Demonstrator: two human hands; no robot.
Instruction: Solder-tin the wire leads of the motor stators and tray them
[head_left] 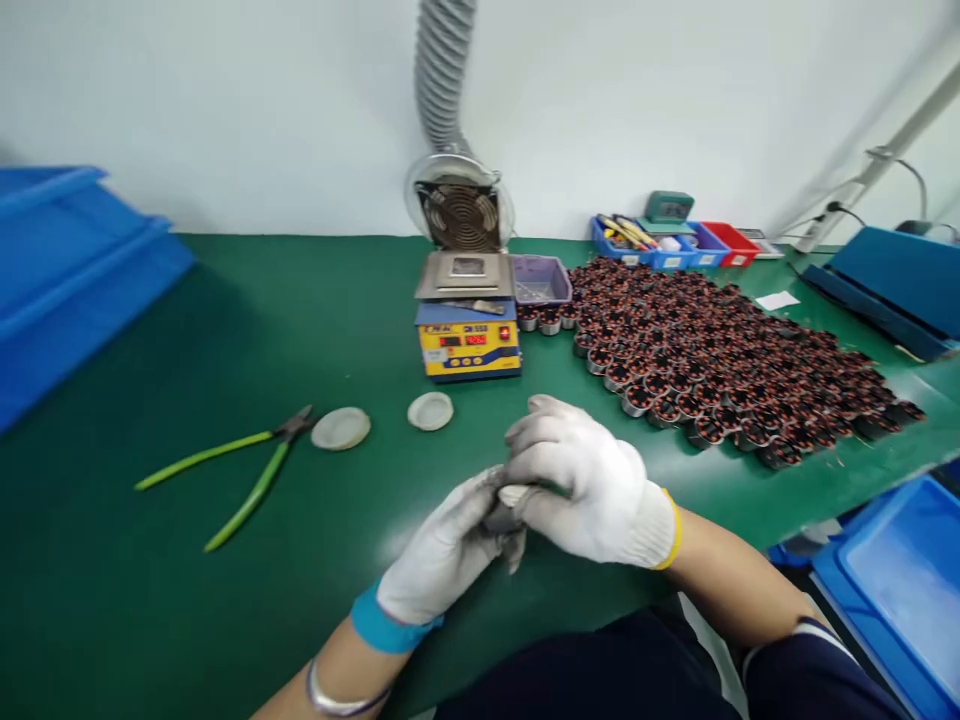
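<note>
My left hand (450,550), in a white glove with a blue cuff, is closed around a small dark round part (501,518), mostly hidden by my fingers. Over it, my right hand (581,475), in a white glove with a yellow cuff, has its fingers bent and pressed against the part's top; its exact kind is hidden. Beyond my hands, a shallow white dish (430,411) lies on the green table, with a second dish (341,429) farther left. Pliers with green handles (259,492) lie spread beside that dish.
A yellow-and-blue solder pot (470,340) stands at the back under a grey duct (444,70). Many black-and-copper motor stators (705,360) cover the right side. Blue bins stand at left (75,270) and lower right (900,580). A purple tray (541,278) adjoins the pot.
</note>
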